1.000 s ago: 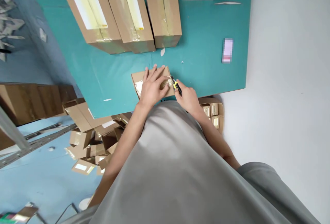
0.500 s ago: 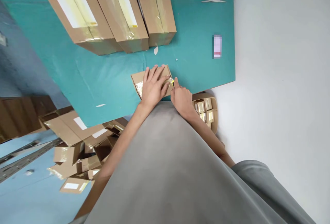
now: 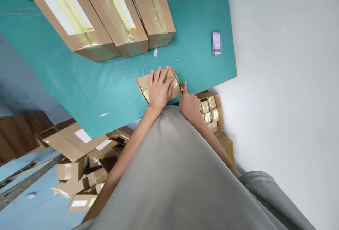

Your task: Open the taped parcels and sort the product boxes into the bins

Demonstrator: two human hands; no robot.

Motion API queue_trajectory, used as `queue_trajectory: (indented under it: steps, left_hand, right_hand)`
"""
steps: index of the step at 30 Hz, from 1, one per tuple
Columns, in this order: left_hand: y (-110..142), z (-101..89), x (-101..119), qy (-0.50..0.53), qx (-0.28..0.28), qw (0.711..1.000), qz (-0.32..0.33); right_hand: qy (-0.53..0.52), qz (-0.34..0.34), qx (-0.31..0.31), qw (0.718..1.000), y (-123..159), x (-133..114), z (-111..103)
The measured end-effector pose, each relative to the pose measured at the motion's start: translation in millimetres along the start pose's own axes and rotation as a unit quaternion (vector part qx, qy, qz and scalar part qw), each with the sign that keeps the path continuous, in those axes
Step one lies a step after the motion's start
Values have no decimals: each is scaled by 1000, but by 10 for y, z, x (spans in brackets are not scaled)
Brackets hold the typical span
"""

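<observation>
A small flat cardboard box (image 3: 143,82) with clear tape on its ends lies at the table's near edge. My left hand (image 3: 159,89) rests flat on top of it, fingers spread. In my right hand (image 3: 190,104) is a small box cutter (image 3: 182,89), mostly hidden by the fist; only a yellow and dark bit shows under the stretched index finger. The cutter is at the box's right end, where a small cardboard flap (image 3: 183,84) sticks out.
Three tall taped cartons (image 3: 127,14) stand at the back of the green table (image 3: 119,89). A small blurred-out pink and white item (image 3: 216,43) lies on the right. Below the edge, an open carton (image 3: 220,112) holds several little boxes. Used cardboard (image 3: 71,138) is heaped at lower left.
My right hand with the box cutter has moved slightly right and toward me. A cardboard flap now stands out at the box's right end. My left hand stays on the box.
</observation>
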State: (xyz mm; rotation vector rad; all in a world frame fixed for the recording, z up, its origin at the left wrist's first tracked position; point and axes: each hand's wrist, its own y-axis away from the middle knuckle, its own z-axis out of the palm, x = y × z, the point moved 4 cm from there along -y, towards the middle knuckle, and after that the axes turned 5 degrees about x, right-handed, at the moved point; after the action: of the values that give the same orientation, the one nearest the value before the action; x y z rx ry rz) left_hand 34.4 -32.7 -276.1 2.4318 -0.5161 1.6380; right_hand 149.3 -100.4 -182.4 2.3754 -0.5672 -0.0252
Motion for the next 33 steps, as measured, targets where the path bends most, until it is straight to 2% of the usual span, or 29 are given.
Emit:
queue_trajectory:
  steps: [3,6,8,11,14,16,20,23,28,33]
  left_hand:
    - [-9,3,-13,1,-4,1000,2]
    - [-39,-27,-23,-5,-5,1000,-4]
    - [-46,-83,-13,-17,3,1000,-7]
    - [19,-236,17,-56,45,997,-18]
    - [190,-425,6,-103,98,988,-56]
    - [337,-543,-46,-136,135,978,-85]
    - [608,-732,-211,-194,212,949,-130]
    - [752,-817,-300,-204,241,932,-178]
    - [893,-796,-277,-195,227,921,-250]
    - [931,-685,-229,-191,233,913,-274]
  right_hand:
    - [-4,9,-12,1000,69,115,82]
    - [-20,-13,-11,1000,151,214,143]
    - [-45,-18,15,999,181,303,146]
    - [-91,7,101,991,95,514,111]
    - [-122,29,174,977,-243,738,137]
    - [-124,25,177,976,-594,826,223]
    - [-93,10,105,990,-1317,852,460]
    - [-67,-3,53,996,-1685,824,584]
    - [-51,-48,16,997,-1992,812,712]
    - [-63,-89,18,994,-2150,873,800]
